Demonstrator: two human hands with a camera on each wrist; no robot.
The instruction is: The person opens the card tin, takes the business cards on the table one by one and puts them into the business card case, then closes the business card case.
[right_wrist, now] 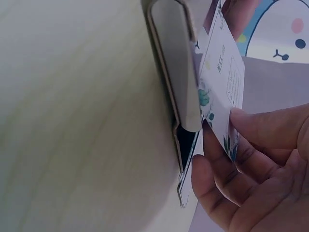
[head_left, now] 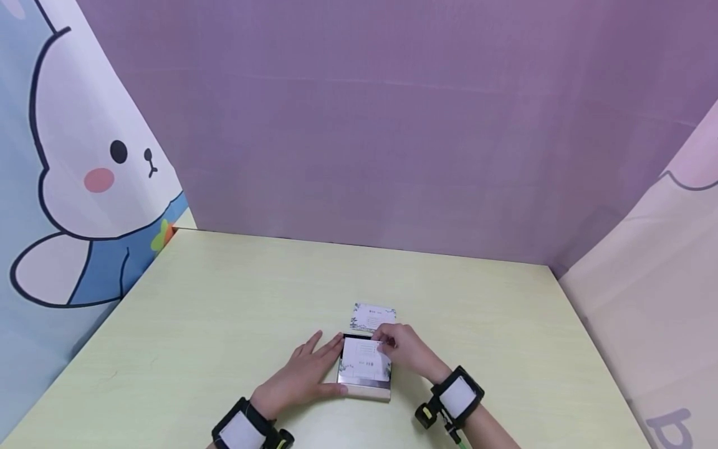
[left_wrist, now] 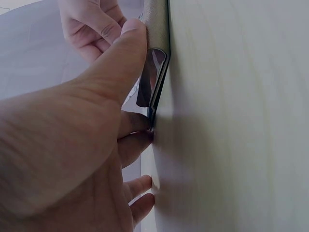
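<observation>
The left hand (head_left: pixel 303 374) lies flat on the pale yellow-green table (head_left: pixel 224 324), fingers straight, with the thumb pressing the near left edge of a flat card case (head_left: pixel 364 391). In the left wrist view the thumb (left_wrist: pixel 126 53) bears on the case's grey rim (left_wrist: pixel 157 29) while the remaining fingers (left_wrist: pixel 133 145) rest against the table surface beside it.

The right hand (head_left: pixel 406 349) pinches a white card (head_left: pixel 366 360) with leaf print, which lies on top of the case. In the right wrist view the card (right_wrist: pixel 223 82) is gripped between fingertips (right_wrist: pixel 260 128) and tilts away from the case's grey lid (right_wrist: pixel 176 63); a dark opening shows under the lid. The right hand covers the far right corner of the case in the head view.

Both wrists carry black strapped camera units (head_left: pixel 457 396).

Just beyond the case, touching or nearly touching its far edge, lies a second leaf-printed card (head_left: pixel 373 316) flat on the table.

Farther back, a purple backdrop (head_left: pixel 364 125) closes the table's far edge. A cartoon rabbit panel (head_left: pixel 84 174) stands on the left and a pale pink panel (head_left: pixel 662 299) on the right.
</observation>
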